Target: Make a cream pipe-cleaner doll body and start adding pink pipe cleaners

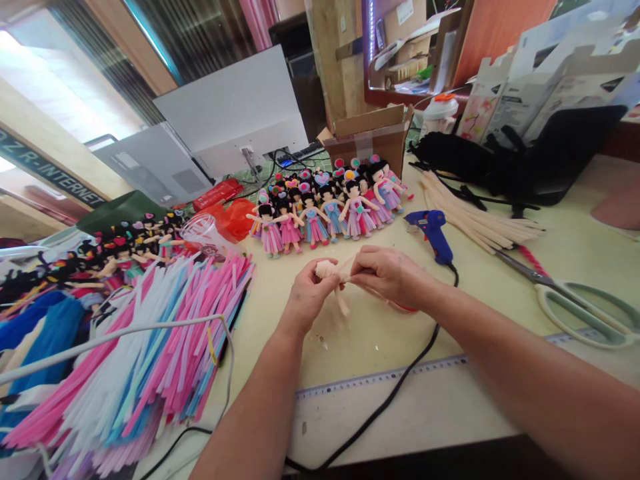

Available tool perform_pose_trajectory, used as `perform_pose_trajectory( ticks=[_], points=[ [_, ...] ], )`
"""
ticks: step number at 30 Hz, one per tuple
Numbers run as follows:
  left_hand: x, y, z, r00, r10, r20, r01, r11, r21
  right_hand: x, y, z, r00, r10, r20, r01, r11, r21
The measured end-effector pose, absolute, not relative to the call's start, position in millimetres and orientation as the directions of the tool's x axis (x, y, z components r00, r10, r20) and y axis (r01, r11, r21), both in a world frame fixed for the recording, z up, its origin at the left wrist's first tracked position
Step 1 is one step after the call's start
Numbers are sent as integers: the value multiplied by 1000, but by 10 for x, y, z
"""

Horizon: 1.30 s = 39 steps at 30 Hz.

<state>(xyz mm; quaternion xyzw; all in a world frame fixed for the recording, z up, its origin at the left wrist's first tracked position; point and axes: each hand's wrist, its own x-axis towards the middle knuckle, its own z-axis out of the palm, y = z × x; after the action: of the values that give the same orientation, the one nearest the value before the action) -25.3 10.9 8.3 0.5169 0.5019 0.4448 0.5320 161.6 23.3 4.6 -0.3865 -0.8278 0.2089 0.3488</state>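
A small cream pipe-cleaner doll body (327, 269), with a rounded, wound top and a limb hanging down, is between my hands above the table. My left hand (306, 293) closes its thumb and fingers around the wound part. From the other side, my right hand (390, 272) pinches a cream strand at the body's right end; its fingertips hide part of it. Right of my hands lies a blue glue gun (434, 235). Several finished dolls (317, 217) with black hair and pink, purple or blue skirts stand in rows just beyond my hands.
Loose pink, white and blue pipe cleaners (150, 340) cover the left side. Cream pipe cleaners (470, 215) and large scissors (565, 303) lie at right. The glue gun's black cord (385, 403) crosses a measuring strip (370, 379). An open cardboard box (373, 133) stands behind the dolls.
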Motion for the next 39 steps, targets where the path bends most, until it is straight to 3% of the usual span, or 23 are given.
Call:
perform_pose_trajectory(
  ticks=[12,16,21,28,35,39],
  points=[
    [-231,81,88,126,990,-56,59,49,997,1567,179,36,-417,779,468,505,627,-593],
    [-231,85,81,142,989,-48,39,43,998,1566,188,46,-361,820,444,472,571,-672],
    [-238,84,85,177,984,-27,34,21,999,1551,219,54,-249,931,267,457,356,-815],
    [-249,79,98,222,975,-7,29,1,1000,1568,273,26,-286,958,35,208,97,-973],
    [-291,99,78,267,964,9,12,-13,1000,1545,260,47,-317,947,41,82,70,-994],
    [-289,144,44,175,984,21,31,-27,999,1510,244,40,-247,964,98,82,121,-989]
  ],
)
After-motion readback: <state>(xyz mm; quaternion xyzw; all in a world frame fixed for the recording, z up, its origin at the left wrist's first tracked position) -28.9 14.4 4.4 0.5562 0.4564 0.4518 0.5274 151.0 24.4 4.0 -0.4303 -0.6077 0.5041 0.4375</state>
